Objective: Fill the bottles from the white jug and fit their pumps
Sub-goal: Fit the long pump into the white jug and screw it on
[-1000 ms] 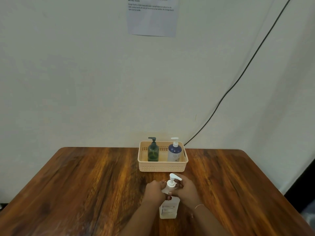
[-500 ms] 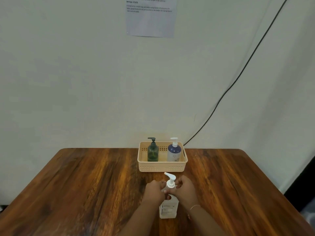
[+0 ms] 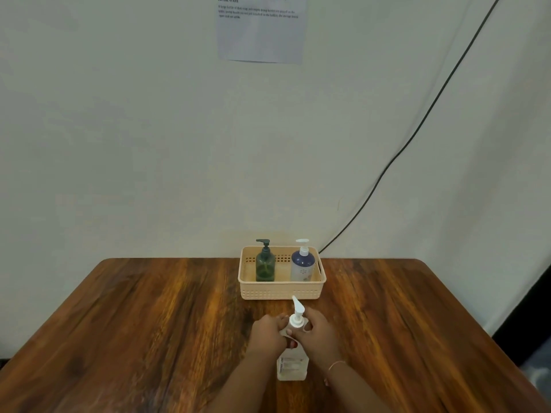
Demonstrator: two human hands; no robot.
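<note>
A clear bottle [image 3: 291, 368] with pale liquid stands upright on the wooden table [image 3: 149, 323], near the front edge. Its white pump [image 3: 297, 315] sits on the neck, with the nozzle pointing away from me. My left hand [image 3: 268, 333] grips the bottle's shoulder from the left. My right hand [image 3: 317, 330] is closed around the pump collar from the right. A dark green pump bottle [image 3: 265, 263] and a blue-and-white pump bottle [image 3: 303, 262] stand in the beige basket [image 3: 281, 290] behind. No white jug is in view.
The basket sits at the table's far edge against a white wall. A black cable [image 3: 417, 129] runs down the wall to the basket's right. A printed sheet [image 3: 261, 28] hangs on the wall above.
The pump nozzle has turned from pointing right to pointing away and slightly left, as my right hand twists it. The bottle and my left hand stay put.
</note>
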